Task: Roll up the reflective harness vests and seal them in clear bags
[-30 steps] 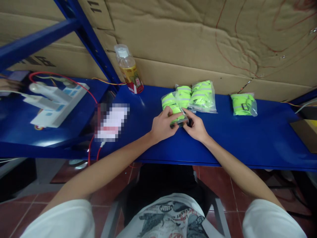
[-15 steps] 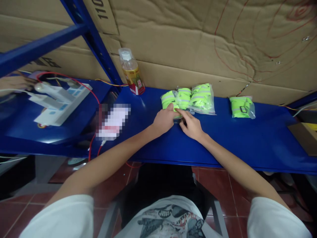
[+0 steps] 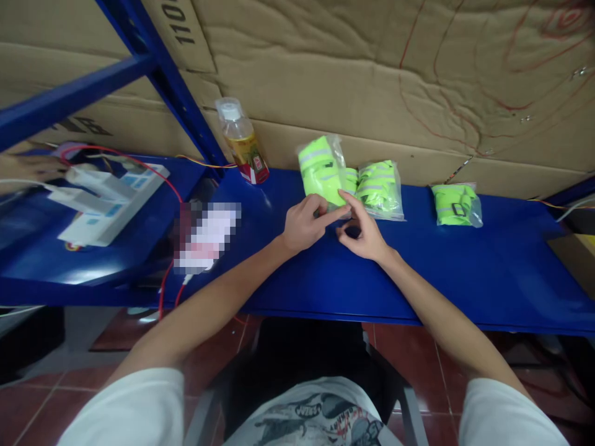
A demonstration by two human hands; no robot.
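Observation:
Both my hands are at the lower edge of a clear plastic bag of neon yellow-green reflective straps [image 3: 320, 170], which stands tilted up off the blue table. My left hand [image 3: 303, 224] grips the bottom edge, its index finger stretched along it. With thumb and fingers bent, my right hand [image 3: 365, 232] pinches the lower right corner. Right behind this bag, a second strap bag [image 3: 352, 178] is mostly hidden. Beside it lies a third strap bag [image 3: 379, 186]. Farther right sits another bag of straps [image 3: 455, 204] with a black buckle showing.
A drink bottle [image 3: 244, 145] stands against the cardboard wall [image 3: 325, 74]. To the left lie a blurred-out phone [image 3: 209, 235] on a red cable and a white power strip [image 3: 116, 204] with plugs. Another person's hand [image 3: 28, 170] is at the far left, and a blue shelf post [image 3: 158, 68] rises nearby.
The strap bag between my hands has been tipped up from the table, so more of its face shows. My left index finger now stretches along its bottom edge.

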